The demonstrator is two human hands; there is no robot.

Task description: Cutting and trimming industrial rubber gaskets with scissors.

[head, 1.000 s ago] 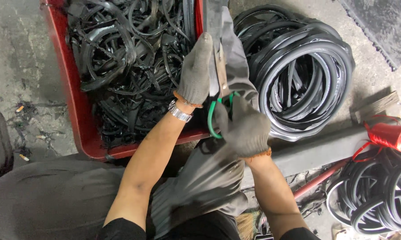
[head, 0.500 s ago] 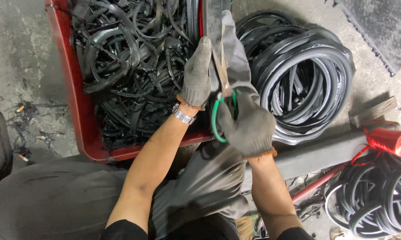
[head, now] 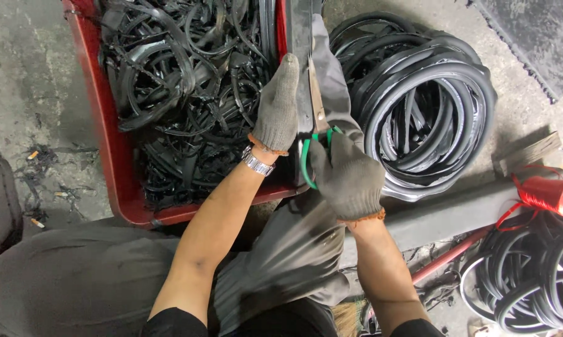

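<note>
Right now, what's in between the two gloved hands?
In the head view, a long grey rubber strip runs between the left hand and the right hand, with the green-handled scissors cutting along it.

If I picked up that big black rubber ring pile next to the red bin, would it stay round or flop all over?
Probably flop. The coil of black rubber rings is many loose loops with nothing visibly tying them, so they would likely sag and slide apart. The strips look thin and bendy, like the tangled offcuts in the red bin. Stacked so thick, it is probably heavy.
</note>
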